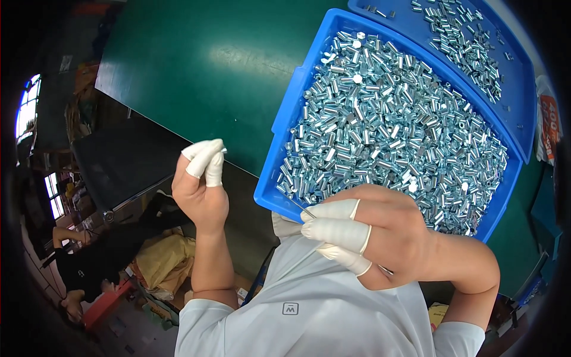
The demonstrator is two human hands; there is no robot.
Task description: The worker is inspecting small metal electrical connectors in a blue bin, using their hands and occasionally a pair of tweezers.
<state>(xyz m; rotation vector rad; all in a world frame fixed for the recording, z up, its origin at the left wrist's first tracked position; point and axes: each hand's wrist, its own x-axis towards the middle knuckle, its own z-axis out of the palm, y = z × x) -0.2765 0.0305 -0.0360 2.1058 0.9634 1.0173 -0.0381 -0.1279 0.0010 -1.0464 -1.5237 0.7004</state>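
Observation:
White finger cots cover the fingertips of both hands. My left hand [202, 190] is raised left of the blue bin [278, 128], thumb and fingers pinched together. A sliver of a shiny small metal sleeve [224, 150] shows at those fingertips; the rest is hidden. Over the near edge of the bin, my right hand [380, 238] is closed on a thin metal rod [303, 208]. Its tip points toward the bin's near left corner, and its other end shows by the palm. Many silvery metal sleeves [380, 125], some with hexagonal ends, fill the bin.
A second blue tray [511, 77] with scattered metal sleeves lies beyond the bin. Both rest on a green table [208, 71]. An orange and white bag [548, 119] stands at the far right. At left are a dark table [125, 160] and another person [113, 256] in dark clothes.

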